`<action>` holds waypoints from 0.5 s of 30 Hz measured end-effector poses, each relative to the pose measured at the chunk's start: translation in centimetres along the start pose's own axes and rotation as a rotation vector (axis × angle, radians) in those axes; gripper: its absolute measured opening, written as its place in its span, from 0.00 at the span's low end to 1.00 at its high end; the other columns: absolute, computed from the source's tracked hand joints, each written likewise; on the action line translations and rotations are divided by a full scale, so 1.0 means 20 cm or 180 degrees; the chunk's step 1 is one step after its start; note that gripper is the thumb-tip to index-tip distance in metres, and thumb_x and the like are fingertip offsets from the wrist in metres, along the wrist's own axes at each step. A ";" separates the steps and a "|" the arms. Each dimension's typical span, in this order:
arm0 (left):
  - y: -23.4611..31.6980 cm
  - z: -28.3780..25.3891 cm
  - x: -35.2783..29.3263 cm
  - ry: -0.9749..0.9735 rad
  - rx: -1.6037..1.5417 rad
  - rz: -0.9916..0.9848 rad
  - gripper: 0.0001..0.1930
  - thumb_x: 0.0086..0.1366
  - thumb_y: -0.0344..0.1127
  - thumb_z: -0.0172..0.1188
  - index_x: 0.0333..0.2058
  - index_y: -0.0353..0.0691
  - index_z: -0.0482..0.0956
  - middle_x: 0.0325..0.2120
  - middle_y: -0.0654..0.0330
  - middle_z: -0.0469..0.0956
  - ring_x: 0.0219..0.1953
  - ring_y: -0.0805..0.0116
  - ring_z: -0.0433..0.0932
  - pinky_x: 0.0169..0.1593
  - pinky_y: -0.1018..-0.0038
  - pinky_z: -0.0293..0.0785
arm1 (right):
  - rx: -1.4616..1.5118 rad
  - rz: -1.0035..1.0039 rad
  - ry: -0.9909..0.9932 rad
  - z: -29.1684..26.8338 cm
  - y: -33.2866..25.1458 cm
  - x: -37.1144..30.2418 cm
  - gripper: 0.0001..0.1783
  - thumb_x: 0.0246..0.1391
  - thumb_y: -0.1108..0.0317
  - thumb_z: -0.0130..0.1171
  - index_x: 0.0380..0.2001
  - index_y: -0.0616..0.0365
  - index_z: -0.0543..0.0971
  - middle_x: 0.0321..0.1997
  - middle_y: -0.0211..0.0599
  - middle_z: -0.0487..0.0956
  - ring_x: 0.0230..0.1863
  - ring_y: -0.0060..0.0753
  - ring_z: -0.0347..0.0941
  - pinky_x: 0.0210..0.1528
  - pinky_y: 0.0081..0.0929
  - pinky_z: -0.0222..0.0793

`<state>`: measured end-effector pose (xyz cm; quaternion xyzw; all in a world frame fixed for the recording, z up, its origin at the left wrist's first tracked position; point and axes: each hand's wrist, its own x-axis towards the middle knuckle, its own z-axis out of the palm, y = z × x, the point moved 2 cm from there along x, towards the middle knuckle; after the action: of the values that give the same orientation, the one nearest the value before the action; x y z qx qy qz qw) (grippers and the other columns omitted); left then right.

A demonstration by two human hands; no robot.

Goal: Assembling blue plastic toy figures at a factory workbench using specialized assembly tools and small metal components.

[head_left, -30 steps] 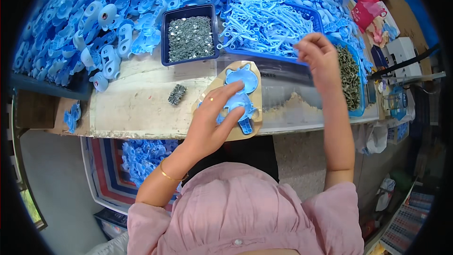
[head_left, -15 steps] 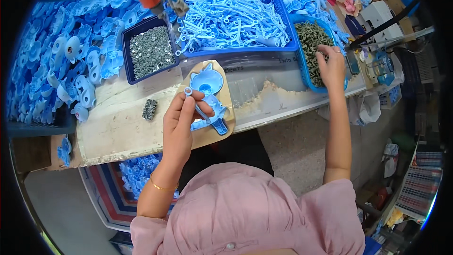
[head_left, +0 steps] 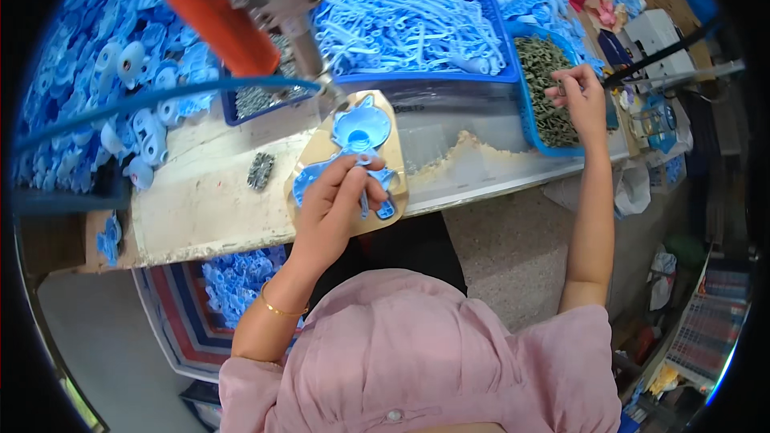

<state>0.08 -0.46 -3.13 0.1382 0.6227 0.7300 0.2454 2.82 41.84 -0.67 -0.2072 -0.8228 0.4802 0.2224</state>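
My left hand presses on a light blue plastic part that lies on a tan wooden jig at the bench's front. Its fingers pinch a thin pale blue strip against the part. My right hand is stretched out to the right over a blue tray of small dark metal pieces. Its fingertips are pinched together, and whether a piece is between them I cannot tell.
A metal tool tip with an orange body and blue hose hangs over the jig. Behind it stand a blue tray of pale strips and a dark tray of screws. Blue plastic parts pile up at left. A small metal cluster lies on the bench.
The view swung so the hanging tool looms larger at top. My right hand went from the strip tray to the tray of dark pieces. My left hand stays on the blue part.
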 end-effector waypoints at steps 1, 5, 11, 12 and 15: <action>0.00 0.00 0.00 -0.0075 0.0071 -0.0038 0.16 0.78 0.39 0.47 0.51 0.34 0.77 0.30 0.64 0.79 0.34 0.78 0.75 0.42 0.79 0.70 | -0.0047 0.0103 -0.0208 0.04 -0.04 -0.01 0.07 0.65 0.70 0.54 0.36 0.62 0.78 0.38 0.36 0.82 0.33 0.20 0.79 0.37 0.17 0.73; 0.01 0.01 0.01 -0.0208 0.0422 -0.0166 0.16 0.78 0.37 0.47 0.52 0.34 0.77 0.28 0.65 0.77 0.33 0.79 0.74 0.42 0.79 0.69 | 0.0330 0.0189 -0.1003 0.33 -0.28 -0.23 0.08 0.63 0.70 0.60 0.42 0.62 0.81 0.38 0.33 0.81 0.36 0.20 0.79 0.40 0.18 0.74; 0.00 0.00 -0.01 -0.0258 0.0388 -0.0018 0.16 0.76 0.37 0.49 0.56 0.34 0.66 0.28 0.63 0.79 0.35 0.76 0.77 0.44 0.77 0.70 | 0.0818 0.0192 -0.2654 0.72 -0.55 -0.50 0.09 0.62 0.73 0.62 0.44 0.63 0.81 0.38 0.32 0.82 0.37 0.19 0.79 0.41 0.20 0.75; 0.00 0.00 -0.02 -0.0249 0.0419 0.0018 0.17 0.76 0.38 0.49 0.57 0.33 0.65 0.27 0.62 0.80 0.35 0.75 0.77 0.44 0.76 0.70 | 0.0881 0.0368 -0.2783 0.76 -0.58 -0.51 0.09 0.62 0.73 0.62 0.44 0.64 0.82 0.38 0.33 0.83 0.36 0.19 0.79 0.40 0.20 0.76; 0.01 -0.02 -0.03 -0.0258 0.0500 0.0012 0.20 0.75 0.38 0.51 0.58 0.32 0.62 0.27 0.61 0.82 0.35 0.74 0.78 0.45 0.74 0.70 | 0.1141 0.0607 -0.3007 0.81 -0.60 -0.53 0.10 0.61 0.72 0.63 0.43 0.65 0.83 0.36 0.33 0.83 0.33 0.19 0.79 0.38 0.19 0.77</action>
<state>0.28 -1.04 -2.87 0.1877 0.6673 0.6732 0.2573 0.80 19.27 1.05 -0.0004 -0.7157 0.6731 -0.1864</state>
